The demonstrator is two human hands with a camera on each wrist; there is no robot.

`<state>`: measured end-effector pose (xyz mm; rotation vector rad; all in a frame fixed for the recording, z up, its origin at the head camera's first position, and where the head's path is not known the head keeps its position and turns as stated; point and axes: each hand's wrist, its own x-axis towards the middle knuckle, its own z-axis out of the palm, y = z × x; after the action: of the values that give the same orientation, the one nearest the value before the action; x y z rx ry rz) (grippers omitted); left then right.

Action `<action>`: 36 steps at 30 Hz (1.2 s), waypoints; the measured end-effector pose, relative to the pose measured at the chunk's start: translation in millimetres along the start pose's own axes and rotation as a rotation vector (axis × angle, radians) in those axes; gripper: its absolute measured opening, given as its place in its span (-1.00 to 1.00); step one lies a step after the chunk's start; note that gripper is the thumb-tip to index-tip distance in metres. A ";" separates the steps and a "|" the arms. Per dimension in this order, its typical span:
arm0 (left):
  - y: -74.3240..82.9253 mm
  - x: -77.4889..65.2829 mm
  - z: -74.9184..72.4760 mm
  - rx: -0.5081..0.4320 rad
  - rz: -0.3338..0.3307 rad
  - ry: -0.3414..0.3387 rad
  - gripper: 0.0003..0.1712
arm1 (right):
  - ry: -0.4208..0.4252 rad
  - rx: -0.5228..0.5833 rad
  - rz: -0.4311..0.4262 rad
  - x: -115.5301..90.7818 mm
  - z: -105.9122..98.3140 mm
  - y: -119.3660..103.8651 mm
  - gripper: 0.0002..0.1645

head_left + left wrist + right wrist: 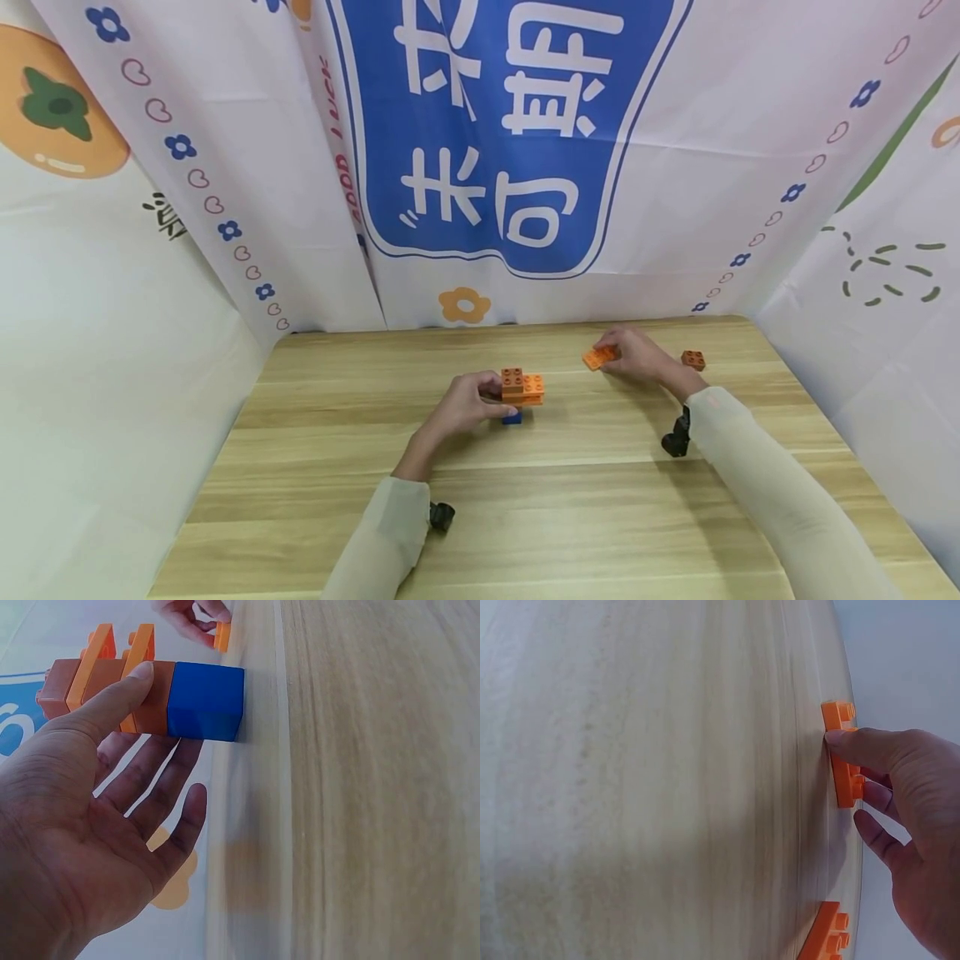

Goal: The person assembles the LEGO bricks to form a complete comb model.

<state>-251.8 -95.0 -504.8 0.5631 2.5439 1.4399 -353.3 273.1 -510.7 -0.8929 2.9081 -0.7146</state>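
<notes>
Near the middle of the table, my left hand (467,406) grips a stack of toy building bricks (512,380) between thumb and fingers. A blue brick (206,701) forms its bottom; above it brown bricks alternate with thin orange bricks (139,645) that jut out to one side. I cannot tell whether the blue brick touches the table. Farther back and to the right, my right hand (637,354) pinches a flat orange brick (841,769), studs facing up, at the tabletop. The thumb lies along its near side; the fingertips behind it are partly hidden.
A brown brick (693,360) lies on the wooden table (585,517), to the right of the right hand. Behind the table's back edge hangs a white printed cloth (675,217), with more cloth along both sides.
</notes>
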 end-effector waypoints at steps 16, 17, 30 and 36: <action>1.0 0.9 -0.8 0.001 -0.010 -0.004 -0.65 | 0.006 -0.003 -0.030 -1.0 4.3 -6.8 -0.58; 1.0 1.0 -0.7 0.003 -0.011 -0.004 -0.65 | 0.003 0.001 -0.029 -1.0 4.5 -7.7 -0.59; 2.1 0.3 -1.4 -0.013 -0.013 -0.004 -0.65 | 0.006 0.013 -0.037 -1.4 8.6 -16.6 -0.62; 1.3 -0.1 -0.9 -0.014 -0.011 -0.003 -0.65 | 0.022 0.050 -0.061 -1.8 5.9 -24.7 -0.61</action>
<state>-251.7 -95.2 -503.3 0.5473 2.5292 1.4507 -337.9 253.5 -505.5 -0.9792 2.8793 -0.8019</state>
